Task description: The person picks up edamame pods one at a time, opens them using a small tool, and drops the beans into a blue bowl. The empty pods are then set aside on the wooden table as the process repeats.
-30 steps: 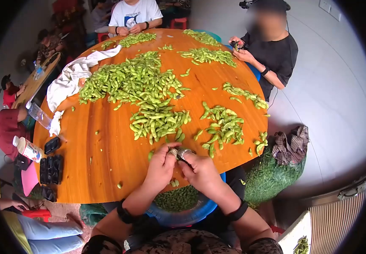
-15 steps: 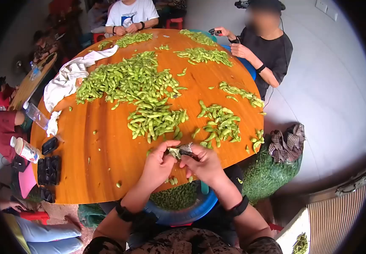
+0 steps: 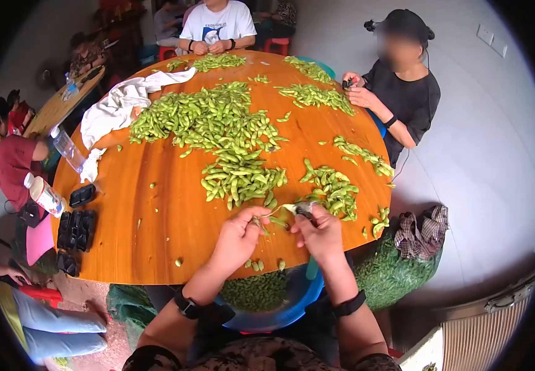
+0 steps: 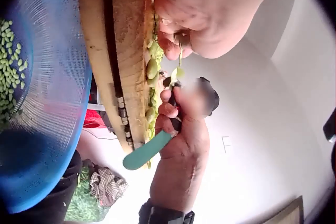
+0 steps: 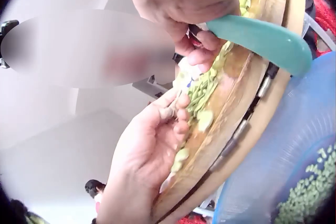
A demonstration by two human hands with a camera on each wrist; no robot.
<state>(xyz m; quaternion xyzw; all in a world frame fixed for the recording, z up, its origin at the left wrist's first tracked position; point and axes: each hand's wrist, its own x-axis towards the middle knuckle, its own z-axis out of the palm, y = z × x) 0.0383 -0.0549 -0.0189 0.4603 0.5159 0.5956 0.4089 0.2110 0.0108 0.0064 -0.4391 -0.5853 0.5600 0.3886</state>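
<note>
Over the table [image 3: 125, 260], left fingers [image 4: 169, 50] pinch perhaps a pod [image 4: 180, 72]; right fingers [image 4: 167, 110], a teal tool [image 4: 148, 152].

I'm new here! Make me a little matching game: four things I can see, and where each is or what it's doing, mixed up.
1. Right hand
2. Blue basket
3. Large white cloth
4. Checked cloth

A. On the green sack
B. Gripping a teal-ended tool
C. Holding loose green beans
D. Lying on the wooden table

Pairs: 1-B, 2-C, 3-D, 4-A
</note>
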